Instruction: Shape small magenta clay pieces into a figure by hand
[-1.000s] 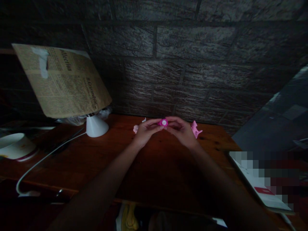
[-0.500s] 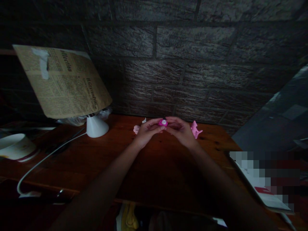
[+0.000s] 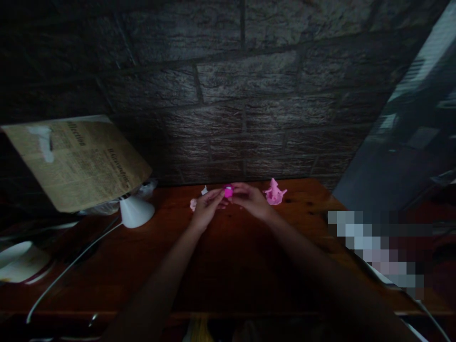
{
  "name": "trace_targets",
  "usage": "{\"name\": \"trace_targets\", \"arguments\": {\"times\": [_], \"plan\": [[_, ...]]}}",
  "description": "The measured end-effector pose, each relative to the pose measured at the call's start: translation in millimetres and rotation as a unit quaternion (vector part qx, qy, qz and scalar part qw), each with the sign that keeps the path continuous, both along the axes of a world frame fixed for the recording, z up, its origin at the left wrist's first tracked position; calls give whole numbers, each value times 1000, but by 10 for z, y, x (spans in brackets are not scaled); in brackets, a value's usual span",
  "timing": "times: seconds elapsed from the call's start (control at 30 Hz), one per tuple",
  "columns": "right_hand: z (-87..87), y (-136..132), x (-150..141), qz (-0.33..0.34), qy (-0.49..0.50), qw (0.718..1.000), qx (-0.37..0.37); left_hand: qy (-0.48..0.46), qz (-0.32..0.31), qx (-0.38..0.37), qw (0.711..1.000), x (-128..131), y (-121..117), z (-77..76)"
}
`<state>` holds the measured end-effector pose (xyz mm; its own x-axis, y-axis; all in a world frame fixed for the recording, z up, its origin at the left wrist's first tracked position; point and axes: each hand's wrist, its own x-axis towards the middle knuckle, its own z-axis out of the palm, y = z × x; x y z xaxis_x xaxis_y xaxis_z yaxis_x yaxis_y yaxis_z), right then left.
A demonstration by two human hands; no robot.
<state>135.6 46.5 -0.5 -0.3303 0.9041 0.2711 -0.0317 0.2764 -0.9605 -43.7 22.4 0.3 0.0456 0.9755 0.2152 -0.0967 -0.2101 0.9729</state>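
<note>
Between my two hands is a small bright pink piece (image 3: 228,192) with a whitish spot on top; its exact kind is too small to make out. My left hand (image 3: 207,207) pinches it from the left, thumb and fingers closed. From the other side my right hand (image 3: 251,199) grips it with its fingertips. A light pink spiky figure (image 3: 274,194) stands on the table just right of my right hand. Partly hidden behind my left hand lies a pale pink lump (image 3: 193,204), with a small white scrap (image 3: 204,190) near it.
On the left stands a lamp with a newsprint shade (image 3: 78,161) and white base (image 3: 137,212), its cord running forward. A white cup (image 3: 23,261) is at the far left. The wooden table (image 3: 235,256) meets a dark brick wall (image 3: 228,104). A blurred-out flat object lies at right.
The camera view has tilted and shifted, so everything sits lower and further left. The bright pink piece has been turned, showing more of its pink side; both hands still hold it.
</note>
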Motion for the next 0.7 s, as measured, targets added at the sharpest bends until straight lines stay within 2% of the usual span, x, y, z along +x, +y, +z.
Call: {"name": "trace_targets", "arguments": {"times": [0.13, 0.27, 0.33, 0.4, 0.5, 0.6, 0.7], "plan": [[-62, 67, 37, -16, -62, 997, 35, 164, 41, 73, 983, -109, 52, -29], [-130, 74, 60, -33, -197, 976, 85, 332, 168, 163, 914, -387, 127, 7], [-157, 63, 67, -21, -235, 968, 84, 388, 228, 169, 877, -526, 154, 32], [-173, 59, 77, -8, -236, 970, 66, 441, 260, 147, 846, -617, 172, 32], [-193, 85, 96, 30, -205, 978, 26, 516, 202, 54, 831, -641, 191, -16], [-227, 146, 120, 53, -195, 979, 13, 566, 184, 34, 803, -590, 213, -78], [-256, 205, 158, 48, -212, 976, 19, 577, 192, 14, 794, -550, 247, -124]]}}
